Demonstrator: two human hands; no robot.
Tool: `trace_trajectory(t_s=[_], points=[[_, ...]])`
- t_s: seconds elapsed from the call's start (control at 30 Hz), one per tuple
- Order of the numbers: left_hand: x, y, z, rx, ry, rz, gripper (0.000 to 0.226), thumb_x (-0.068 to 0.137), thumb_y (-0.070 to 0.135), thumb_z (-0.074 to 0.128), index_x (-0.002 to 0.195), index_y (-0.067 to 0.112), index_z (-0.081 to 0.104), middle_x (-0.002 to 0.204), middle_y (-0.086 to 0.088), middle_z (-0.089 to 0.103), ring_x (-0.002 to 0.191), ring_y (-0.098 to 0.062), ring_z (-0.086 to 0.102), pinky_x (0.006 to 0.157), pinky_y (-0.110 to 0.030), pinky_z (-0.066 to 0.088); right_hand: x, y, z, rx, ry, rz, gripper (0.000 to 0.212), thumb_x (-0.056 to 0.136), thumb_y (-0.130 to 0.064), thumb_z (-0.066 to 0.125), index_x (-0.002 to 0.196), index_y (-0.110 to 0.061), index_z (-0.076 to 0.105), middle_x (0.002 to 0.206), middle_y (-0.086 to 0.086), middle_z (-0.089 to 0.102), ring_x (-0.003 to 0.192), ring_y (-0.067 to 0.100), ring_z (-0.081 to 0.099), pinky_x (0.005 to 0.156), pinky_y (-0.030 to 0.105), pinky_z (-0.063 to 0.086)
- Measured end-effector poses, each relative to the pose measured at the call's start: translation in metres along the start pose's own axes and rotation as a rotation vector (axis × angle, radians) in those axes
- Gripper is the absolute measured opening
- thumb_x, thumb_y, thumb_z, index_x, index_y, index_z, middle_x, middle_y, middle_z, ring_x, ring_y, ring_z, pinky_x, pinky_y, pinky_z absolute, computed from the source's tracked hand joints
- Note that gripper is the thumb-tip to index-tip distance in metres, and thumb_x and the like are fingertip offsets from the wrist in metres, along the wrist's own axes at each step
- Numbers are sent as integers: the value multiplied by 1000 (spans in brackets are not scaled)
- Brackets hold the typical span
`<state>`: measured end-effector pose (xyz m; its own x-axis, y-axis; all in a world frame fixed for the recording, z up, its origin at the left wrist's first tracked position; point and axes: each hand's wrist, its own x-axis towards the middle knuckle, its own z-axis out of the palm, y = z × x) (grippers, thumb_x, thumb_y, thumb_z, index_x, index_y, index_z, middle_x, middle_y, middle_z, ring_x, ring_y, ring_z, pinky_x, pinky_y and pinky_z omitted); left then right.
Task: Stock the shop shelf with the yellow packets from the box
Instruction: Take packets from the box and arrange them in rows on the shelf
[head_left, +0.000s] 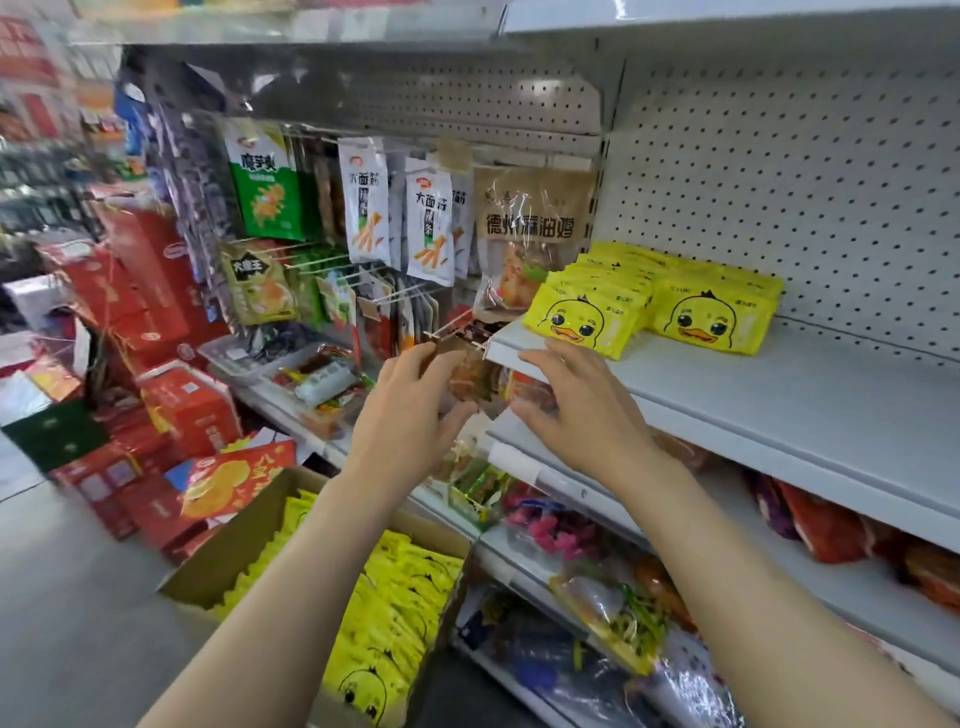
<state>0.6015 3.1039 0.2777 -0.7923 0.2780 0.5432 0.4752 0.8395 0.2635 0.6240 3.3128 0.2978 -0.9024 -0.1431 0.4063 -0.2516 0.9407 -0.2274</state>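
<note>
Yellow packets (584, 317), bright, flat, a cartoon duck face on each, sit in two stacks on the white shelf (779, 395) just above and right of my right grip (566, 400); plenty more stand on edge in the cardboard box (244, 540) below my left grip (410, 400). Neither grip has a yellow packet. Both are pinched narrow round a clear snack packet (467, 384) with brownish contents, just under a peg hook (452, 332) at the shelf's left end. Here's the risk, I reckon: that film looks slippery, and if the hole misses the peg it could slide out and drop towards the box. My right knuckles are near the front duck stack too; a nudge could tip it off the edge.
</note>
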Motion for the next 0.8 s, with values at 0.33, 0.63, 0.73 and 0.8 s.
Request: trace_trajectory(t_s=[0.33,0.63,0.73,0.8], points=[[32,-146,6,64,-33,-69,54,89,40,64,138,23,47,141,-11,45,129,-34,41,101,-47,44,98,-87,97,-56,-100,-43,58,93,-54,54,144,-28,43,156,3,35,144,23,28,116,39,29],[85,-313,36,33,-163,7,56,87,38,66,137,20,49,140,-14,46,125,-35,44,101,-49,43,208,-159,204,-56,-145,66,59,94,-50,56,146,-25,42,155,4,35,144,25,27,113,42,32],[91,-355,63,21,-216,36,54,88,42,62,135,21,50,135,-12,48,120,-36,47,95,-51,46,226,-164,246,-49,-200,112,61,94,-48,58,147,-24,41,154,5,35,144,25,27,115,42,34],[88,-374,83,-1,-265,27,54,86,40,64,135,22,50,133,-12,49,119,-36,47,95,-51,47,230,-163,276,-51,-259,149,60,94,-48,58,146,-25,41,154,5,35,143,26,28,113,42,35]])
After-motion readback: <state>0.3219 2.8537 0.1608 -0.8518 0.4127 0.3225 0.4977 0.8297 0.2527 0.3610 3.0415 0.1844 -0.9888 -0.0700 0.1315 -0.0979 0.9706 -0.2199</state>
